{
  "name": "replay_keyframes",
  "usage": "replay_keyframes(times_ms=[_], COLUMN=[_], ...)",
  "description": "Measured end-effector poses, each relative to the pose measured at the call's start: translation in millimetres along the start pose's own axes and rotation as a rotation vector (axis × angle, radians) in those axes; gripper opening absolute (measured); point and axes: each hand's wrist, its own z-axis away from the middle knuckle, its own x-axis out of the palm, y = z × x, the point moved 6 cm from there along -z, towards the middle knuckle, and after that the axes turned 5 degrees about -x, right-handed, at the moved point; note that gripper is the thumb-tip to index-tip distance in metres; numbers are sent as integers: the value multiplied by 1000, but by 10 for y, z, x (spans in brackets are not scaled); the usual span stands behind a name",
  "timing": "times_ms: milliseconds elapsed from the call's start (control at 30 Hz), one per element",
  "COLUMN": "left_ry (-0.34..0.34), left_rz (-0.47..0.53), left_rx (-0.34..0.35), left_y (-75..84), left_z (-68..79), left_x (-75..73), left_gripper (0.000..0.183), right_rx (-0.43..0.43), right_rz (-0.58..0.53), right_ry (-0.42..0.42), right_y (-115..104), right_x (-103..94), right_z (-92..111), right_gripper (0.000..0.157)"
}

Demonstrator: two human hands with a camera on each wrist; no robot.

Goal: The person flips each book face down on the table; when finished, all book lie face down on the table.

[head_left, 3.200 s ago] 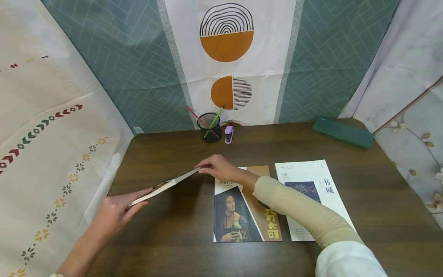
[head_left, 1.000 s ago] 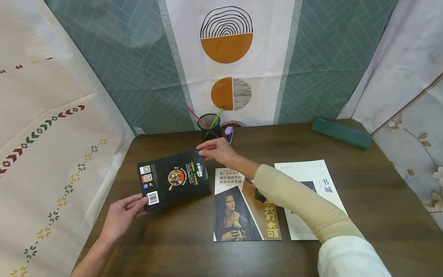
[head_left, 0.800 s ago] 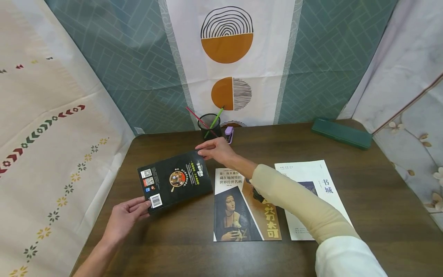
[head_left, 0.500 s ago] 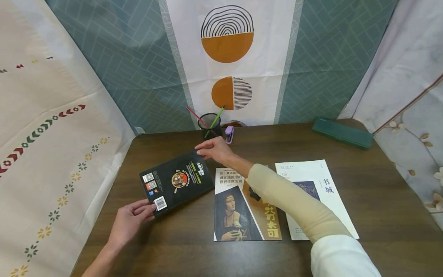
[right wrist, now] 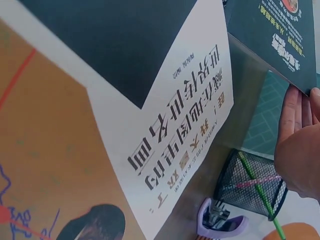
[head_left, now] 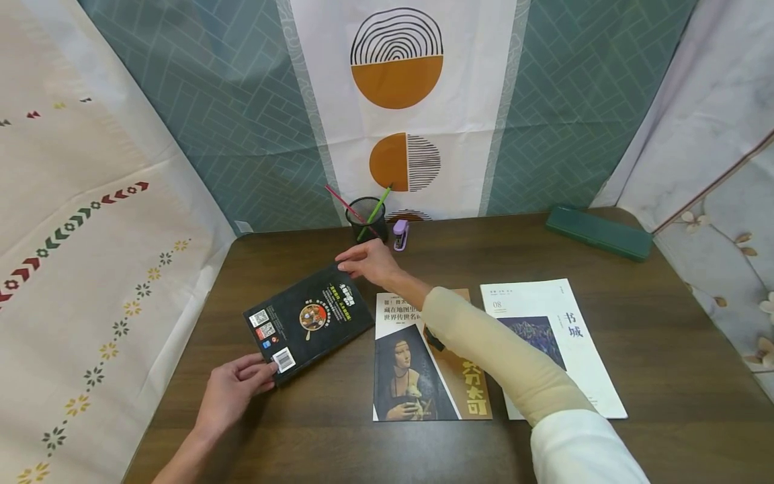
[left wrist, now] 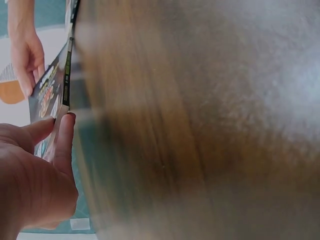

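Note:
A black book (head_left: 320, 343), back cover up with a barcode and a round food picture, is held slanted over the left of the table. My left hand (head_left: 232, 390) pinches its near left corner, the thumb on the cover and the fingers beneath, as the left wrist view shows. At the far right corner my right hand (head_left: 373, 261) pinches the edge; the right wrist view has its fingers under the book (right wrist: 285, 45) and the thumb at the corner. Just right of it lies a brown and white book (head_left: 417, 383) with a portrait, partly hidden by my right forearm.
A white book (head_left: 583, 356) lies further right. Behind my right hand stand a black mesh pen cup (head_left: 369, 232) with a red and a green pencil, and a purple stapler (head_left: 400, 235). A green case (head_left: 598, 233) sits at the back right of the wooden table (head_left: 290, 444).
Earlier the book was seen nearly edge-on; its back cover then came into view. Over the last second its left end has swung toward me and rightward, both hands keeping hold.

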Motion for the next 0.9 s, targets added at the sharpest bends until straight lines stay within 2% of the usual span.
replay_keyframes(times_ms=[533,733,900], left_ry=[-4,2,14], left_rz=[38,39,4], left_rx=[-30,-53,-44], left_y=[-26,-76,-93], left_z=[21,25,13], left_x=[-2,43,62], left_gripper=[42,41,36], right_rx=[-14,-8,-3], right_rz=[82,117,144], right_ry=[-5,-1,6], right_y=[-112,-80,-27], right_x=[63,94,112], right_z=[-78,-88,-90], right_gripper=[19,18,17])
